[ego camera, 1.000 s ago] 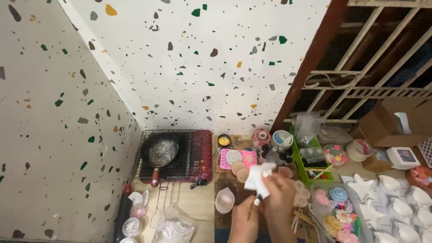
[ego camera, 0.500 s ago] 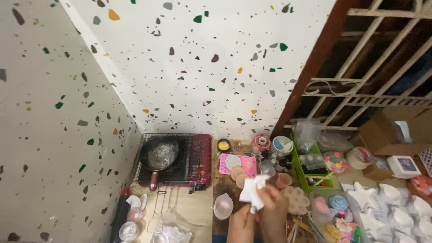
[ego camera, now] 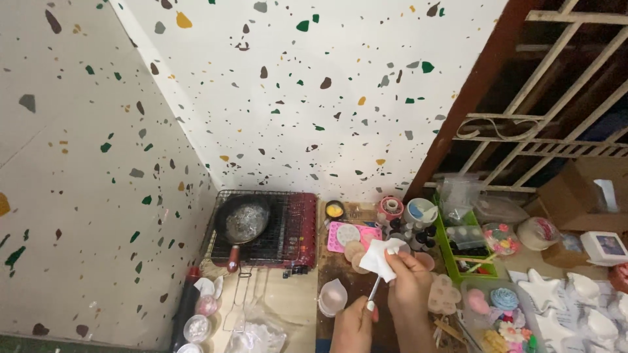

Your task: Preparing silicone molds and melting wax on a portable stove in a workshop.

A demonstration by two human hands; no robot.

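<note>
The left hand (ego camera: 353, 323) is closed in a grip around the lower end of a thin white-handled tool (ego camera: 373, 293). Just above it, the right hand (ego camera: 409, 281) pinches a crumpled white tissue (ego camera: 381, 257) around the tool's upper end (the tip is hidden). Both are above the wooden counter (ego camera: 353, 287). Beyond lie a pink mould (ego camera: 345, 235) and a black pan (ego camera: 243, 221) on a red stove (ego camera: 297, 225).

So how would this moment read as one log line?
left hand: holds thin white stick | right hand: pinches white tissue on stick's tip | nearby: pan on stove
</note>
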